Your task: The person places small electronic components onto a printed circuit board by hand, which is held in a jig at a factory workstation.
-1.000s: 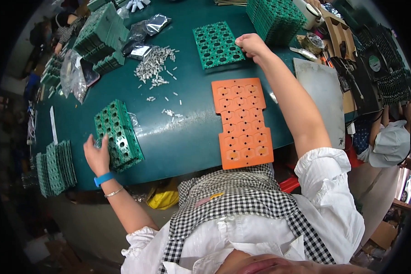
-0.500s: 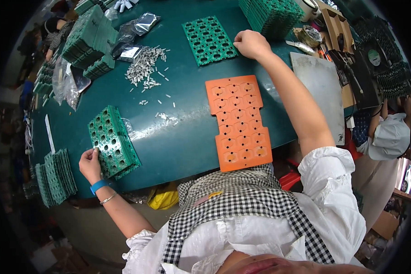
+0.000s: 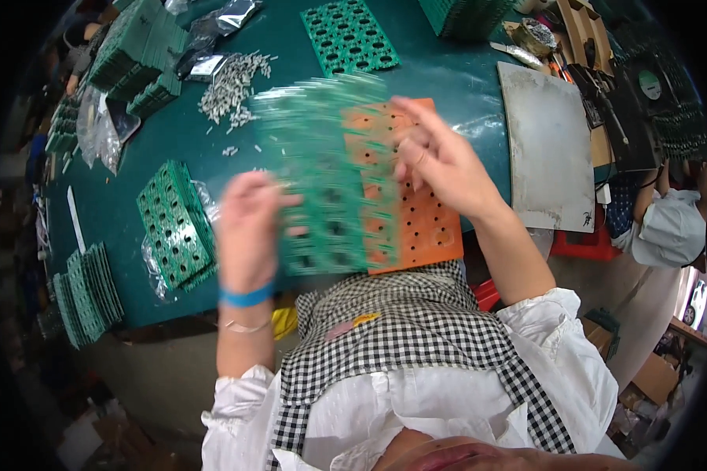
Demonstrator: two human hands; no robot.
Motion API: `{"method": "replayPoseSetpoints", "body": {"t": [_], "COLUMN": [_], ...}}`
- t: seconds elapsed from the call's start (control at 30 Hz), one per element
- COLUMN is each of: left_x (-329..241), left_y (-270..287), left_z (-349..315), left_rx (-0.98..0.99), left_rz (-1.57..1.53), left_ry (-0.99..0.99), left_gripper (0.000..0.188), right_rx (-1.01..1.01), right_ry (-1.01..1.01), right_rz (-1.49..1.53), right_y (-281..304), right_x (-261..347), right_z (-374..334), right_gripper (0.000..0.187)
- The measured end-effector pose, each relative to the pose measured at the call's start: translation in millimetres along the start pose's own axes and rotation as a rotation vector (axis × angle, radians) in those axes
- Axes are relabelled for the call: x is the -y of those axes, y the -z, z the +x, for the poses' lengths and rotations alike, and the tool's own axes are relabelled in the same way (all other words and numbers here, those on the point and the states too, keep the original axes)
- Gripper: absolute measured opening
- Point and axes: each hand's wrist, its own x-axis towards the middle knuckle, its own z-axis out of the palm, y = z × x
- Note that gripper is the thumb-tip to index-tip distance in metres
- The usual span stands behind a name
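I see L hand (image 3: 247,228) gripping blurred green perforated plastic panel (image 3: 322,173), held over orange perforated template (image 3: 416,220); R hand (image 3: 440,161) open, fingers spread. Panel not seated yet; stacks remain.

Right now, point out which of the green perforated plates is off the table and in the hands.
The blurred green plate held up between the left hand and right hand, over the orange plate. The other green plates lie flat or stacked on the table.
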Motion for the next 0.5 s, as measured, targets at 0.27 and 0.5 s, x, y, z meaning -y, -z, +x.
{"method": "replayPoseSetpoints", "body": {"t": [0.27, 0.5], "left_x": [30, 36], "left_y": [2, 31], "left_z": [32, 65], "left_rx": [-0.073, -0.114], "left_rz": [1.043, 1.245], "left_ry": [-0.66, -0.587], "left_gripper": [0.027, 0.017], "right_rx": [-0.409, -0.503], "right_ry": [0.0, -0.049], "right_rz": [-0.239, -0.78], "right_y": [37, 24], "right_x": [-67, -58], "right_z": [-9, -2], "right_gripper": [0.075, 0.071]}}
